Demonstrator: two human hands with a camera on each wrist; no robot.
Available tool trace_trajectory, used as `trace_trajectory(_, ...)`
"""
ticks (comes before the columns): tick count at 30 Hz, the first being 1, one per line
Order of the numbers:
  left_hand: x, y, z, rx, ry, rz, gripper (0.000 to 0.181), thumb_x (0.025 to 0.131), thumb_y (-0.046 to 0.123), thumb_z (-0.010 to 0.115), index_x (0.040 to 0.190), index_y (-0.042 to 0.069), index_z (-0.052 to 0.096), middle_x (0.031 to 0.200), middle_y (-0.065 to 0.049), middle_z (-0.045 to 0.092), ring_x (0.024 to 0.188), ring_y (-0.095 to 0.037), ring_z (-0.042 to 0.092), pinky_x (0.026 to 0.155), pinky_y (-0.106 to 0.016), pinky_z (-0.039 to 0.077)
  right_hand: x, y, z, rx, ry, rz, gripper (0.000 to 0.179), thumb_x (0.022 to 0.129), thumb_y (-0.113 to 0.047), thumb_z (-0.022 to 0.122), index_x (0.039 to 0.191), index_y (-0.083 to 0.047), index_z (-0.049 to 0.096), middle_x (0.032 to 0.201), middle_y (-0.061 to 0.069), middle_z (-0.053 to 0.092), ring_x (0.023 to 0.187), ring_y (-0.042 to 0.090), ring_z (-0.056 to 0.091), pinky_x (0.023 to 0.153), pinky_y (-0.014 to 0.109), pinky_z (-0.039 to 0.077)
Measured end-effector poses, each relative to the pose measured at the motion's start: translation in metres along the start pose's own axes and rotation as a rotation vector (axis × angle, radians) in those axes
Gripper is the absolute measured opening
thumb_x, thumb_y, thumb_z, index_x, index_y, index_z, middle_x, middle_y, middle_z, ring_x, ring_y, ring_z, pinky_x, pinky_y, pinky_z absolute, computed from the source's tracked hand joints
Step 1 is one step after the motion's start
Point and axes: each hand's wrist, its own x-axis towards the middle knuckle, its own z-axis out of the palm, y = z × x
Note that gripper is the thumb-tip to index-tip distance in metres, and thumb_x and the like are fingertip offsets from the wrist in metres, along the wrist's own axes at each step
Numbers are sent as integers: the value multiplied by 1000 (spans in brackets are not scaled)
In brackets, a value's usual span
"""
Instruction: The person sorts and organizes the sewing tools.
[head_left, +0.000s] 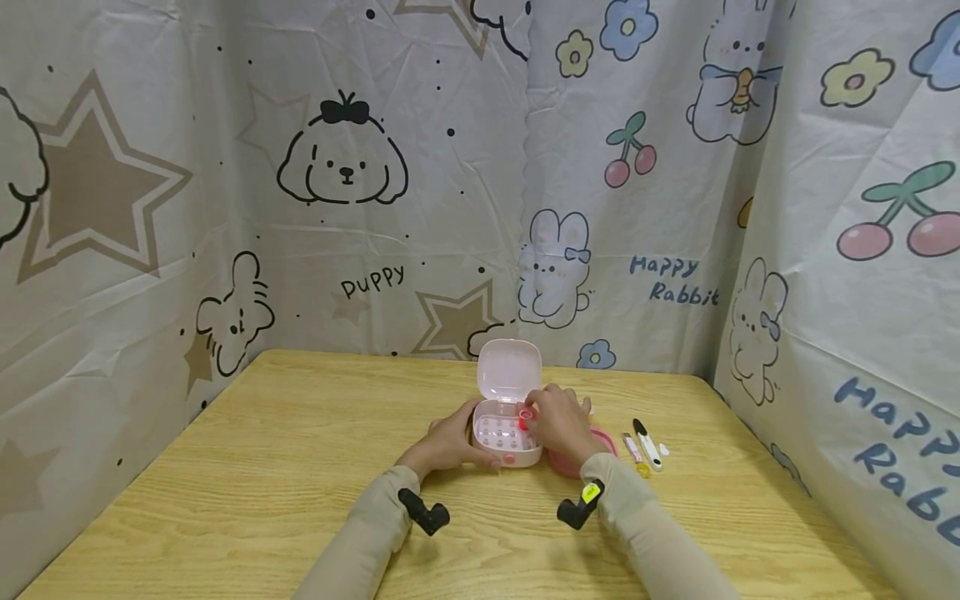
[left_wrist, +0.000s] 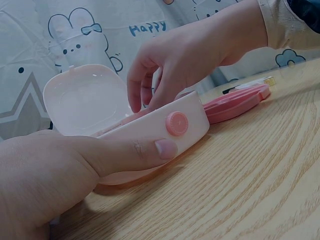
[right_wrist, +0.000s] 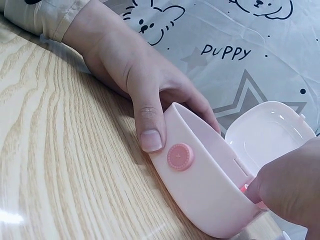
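A small pale pink box [head_left: 487,455] stands on the table, its hinged lid [head_left: 509,369] raised at the back. Rows of small bumps show on its inside floor, and a round pink button [left_wrist: 177,123] sits on its front. My left hand [head_left: 447,440] grips the box's left end, thumb across the front and fingers behind. Over the right end, my right hand [head_left: 561,423] reaches down inside, pinching a small red ring-shaped thing [head_left: 524,418]. In the right wrist view only a sliver of that red thing [right_wrist: 244,188] shows; the fingertips are partly hidden by the box wall.
Right of the box lies a pink rounded tray or lid [head_left: 562,463], partly under my right forearm. Farther right are a black-and-white pen-like tool [head_left: 648,446], a small pink strip [head_left: 632,448], a yellow piece [head_left: 642,471] and a white bit [head_left: 663,450]. Printed curtains surround the wooden table [head_left: 337,417].
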Motion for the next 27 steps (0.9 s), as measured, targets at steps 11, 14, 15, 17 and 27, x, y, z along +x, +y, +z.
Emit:
trace_trajectory(11,0,-1,0,-17,1,-2,111,69,39,99,157,15,37,152,-2,51,135,-28,47,113,-62,22,-3,-1,-3,41,19,4,25,91,-24,82,113,-14,77,124,14,65,119,41,54,106,81,17)
trace_trajectory(14,1,-1,0,-6,3,4,110,69,40,98,157,14,37,151,-3,52,134,-28,47,112,-63,20,-4,2,-5,47,50,-8,26,92,-27,81,113,-14,77,125,15,66,119,42,55,105,81,20)
trace_trajectory(15,1,-1,0,-6,3,6,111,69,40,98,157,14,37,151,-3,52,135,-28,47,112,-63,20,-4,4,-6,48,62,-11,27,92,-29,81,114,-13,77,125,15,66,119,42,55,105,80,21)
trace_trajectory(17,1,0,0,-8,0,9,111,69,40,98,157,14,37,151,-3,52,135,-28,47,112,-63,19,-5,7,-8,51,82,-17,29,93,-32,80,114,-13,76,124,14,67,118,41,56,104,78,25)
trace_trajectory(27,-1,2,0,-1,3,-5,113,68,40,99,158,15,35,154,-5,49,139,-31,44,113,-63,17,-6,24,-18,71,132,4,25,96,-23,73,120,-13,74,124,14,67,118,37,58,101,73,33)
